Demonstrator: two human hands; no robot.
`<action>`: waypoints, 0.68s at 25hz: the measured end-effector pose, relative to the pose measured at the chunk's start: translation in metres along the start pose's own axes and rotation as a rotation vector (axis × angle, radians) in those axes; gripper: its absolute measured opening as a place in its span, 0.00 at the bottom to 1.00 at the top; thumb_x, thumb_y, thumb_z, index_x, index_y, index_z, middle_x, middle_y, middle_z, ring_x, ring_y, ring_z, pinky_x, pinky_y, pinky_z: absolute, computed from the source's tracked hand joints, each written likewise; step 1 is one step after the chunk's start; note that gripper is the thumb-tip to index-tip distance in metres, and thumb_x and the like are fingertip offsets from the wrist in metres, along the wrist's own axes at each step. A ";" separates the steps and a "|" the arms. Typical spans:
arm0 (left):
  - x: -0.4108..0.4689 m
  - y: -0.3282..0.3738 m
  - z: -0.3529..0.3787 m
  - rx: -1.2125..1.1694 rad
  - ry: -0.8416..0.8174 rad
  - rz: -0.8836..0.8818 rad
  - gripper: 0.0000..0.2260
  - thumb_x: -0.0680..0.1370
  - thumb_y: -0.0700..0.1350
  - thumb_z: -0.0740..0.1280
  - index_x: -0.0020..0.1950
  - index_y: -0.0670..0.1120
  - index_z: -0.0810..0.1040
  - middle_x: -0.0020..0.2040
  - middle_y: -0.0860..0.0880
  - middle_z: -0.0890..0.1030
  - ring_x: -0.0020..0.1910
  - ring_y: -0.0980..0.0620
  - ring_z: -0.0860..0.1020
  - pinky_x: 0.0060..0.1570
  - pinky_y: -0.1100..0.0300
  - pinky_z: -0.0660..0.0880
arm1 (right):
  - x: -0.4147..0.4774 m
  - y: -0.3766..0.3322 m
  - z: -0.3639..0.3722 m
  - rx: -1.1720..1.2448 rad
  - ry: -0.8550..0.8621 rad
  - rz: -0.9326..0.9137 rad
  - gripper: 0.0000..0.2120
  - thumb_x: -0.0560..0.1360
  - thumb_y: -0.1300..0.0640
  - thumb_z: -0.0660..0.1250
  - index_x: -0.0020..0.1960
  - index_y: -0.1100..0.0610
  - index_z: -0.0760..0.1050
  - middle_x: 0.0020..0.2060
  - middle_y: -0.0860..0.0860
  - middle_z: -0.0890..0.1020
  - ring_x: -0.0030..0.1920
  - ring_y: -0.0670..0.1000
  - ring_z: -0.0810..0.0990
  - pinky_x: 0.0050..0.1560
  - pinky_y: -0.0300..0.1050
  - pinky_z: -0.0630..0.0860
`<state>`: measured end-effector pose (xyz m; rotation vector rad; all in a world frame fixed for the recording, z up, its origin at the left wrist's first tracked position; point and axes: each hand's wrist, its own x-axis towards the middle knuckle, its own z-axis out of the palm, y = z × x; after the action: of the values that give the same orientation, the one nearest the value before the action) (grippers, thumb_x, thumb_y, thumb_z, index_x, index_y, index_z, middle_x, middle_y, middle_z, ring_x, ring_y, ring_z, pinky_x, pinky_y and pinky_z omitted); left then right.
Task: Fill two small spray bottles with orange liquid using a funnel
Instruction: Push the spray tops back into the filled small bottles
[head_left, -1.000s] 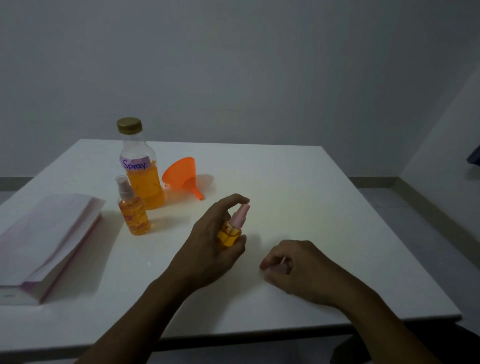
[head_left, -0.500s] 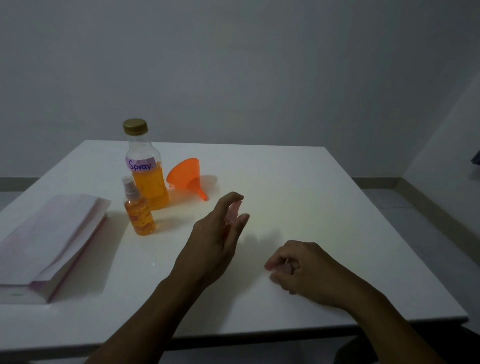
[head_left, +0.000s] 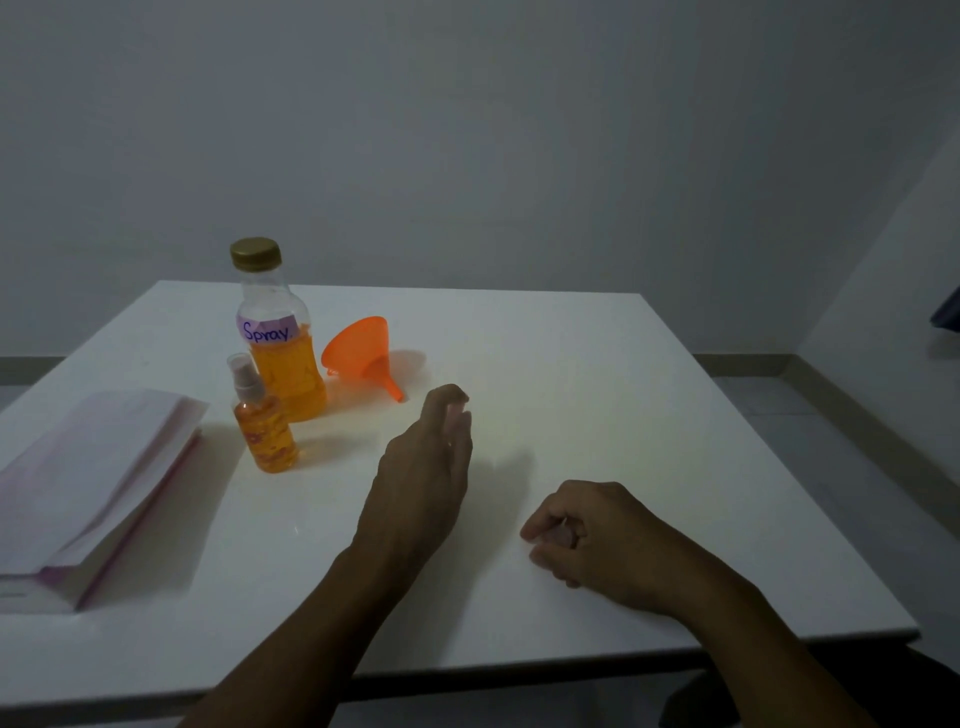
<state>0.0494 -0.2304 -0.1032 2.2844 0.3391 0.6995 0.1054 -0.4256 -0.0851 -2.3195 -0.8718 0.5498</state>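
On white square table (head_left: 597, 415), small clear spray bottle of orange liquid (head_left: 264, 423) upright beside large gold-capped bottle (head_left: 278, 338), orange plastic funnel (head_left: 363, 353) tipped sideways, left hand (head_left: 423, 467) raised with fingers extended, its contents hidden, right hand (head_left: 597, 535) loosely curled, grip indeterminate.

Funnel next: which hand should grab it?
Probably the left hand. Its fingers reach out just short of the funnel; the right hand rests curled nearer the table edge.

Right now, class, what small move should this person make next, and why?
Probably draw the left hand aside: only one small spray bottle shows, full with its sprayer on, beside the capped large bottle. The funnel lies on its side. The second bottle is out of sight, perhaps behind that hand.
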 end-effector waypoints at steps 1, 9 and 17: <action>-0.001 0.002 -0.001 -0.002 0.004 0.012 0.15 0.81 0.58 0.51 0.66 0.57 0.62 0.59 0.53 0.79 0.43 0.57 0.79 0.48 0.59 0.78 | -0.001 0.000 0.000 -0.006 -0.002 0.000 0.10 0.76 0.54 0.73 0.58 0.51 0.82 0.46 0.40 0.79 0.41 0.40 0.79 0.47 0.36 0.79; -0.004 -0.002 -0.012 0.023 -0.061 0.024 0.20 0.77 0.65 0.49 0.67 0.62 0.58 0.62 0.53 0.78 0.45 0.56 0.80 0.49 0.55 0.79 | 0.003 -0.001 -0.004 -0.030 0.055 -0.023 0.09 0.76 0.51 0.73 0.56 0.48 0.82 0.45 0.37 0.77 0.43 0.38 0.78 0.46 0.31 0.74; -0.011 -0.004 -0.025 -0.076 -0.297 0.020 0.15 0.79 0.57 0.59 0.63 0.61 0.60 0.56 0.59 0.73 0.46 0.59 0.77 0.42 0.65 0.76 | 0.016 -0.018 -0.008 0.337 0.503 -0.223 0.17 0.77 0.65 0.70 0.59 0.46 0.80 0.51 0.44 0.82 0.47 0.43 0.84 0.48 0.35 0.82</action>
<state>0.0258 -0.2182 -0.0953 2.2798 0.1463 0.3675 0.1124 -0.4065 -0.0700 -1.8950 -0.7135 0.0055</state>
